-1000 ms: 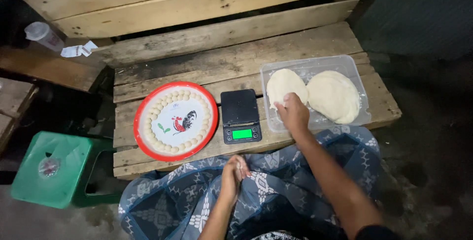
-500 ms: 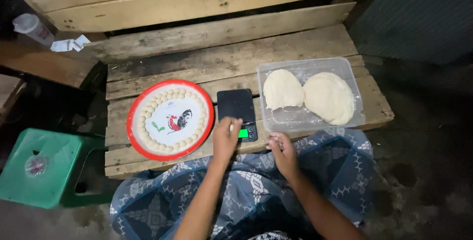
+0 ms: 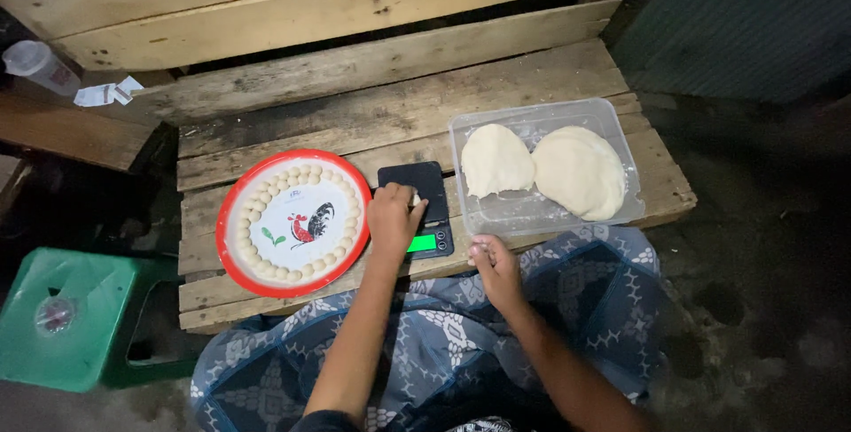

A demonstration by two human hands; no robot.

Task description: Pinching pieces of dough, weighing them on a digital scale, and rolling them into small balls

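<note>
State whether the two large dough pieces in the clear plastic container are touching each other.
Touching. The head view shows the left dough piece and right dough piece meeting edge to edge, with no container floor showing between them.

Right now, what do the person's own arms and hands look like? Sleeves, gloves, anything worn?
Both arms are bare as far as the frame shows: no sleeves in view, no gloves. The left hand and right hand show no rings, watch or bands that I can make out. Below them lies a blue patterned cloth with pale motifs, across the lap.
</note>
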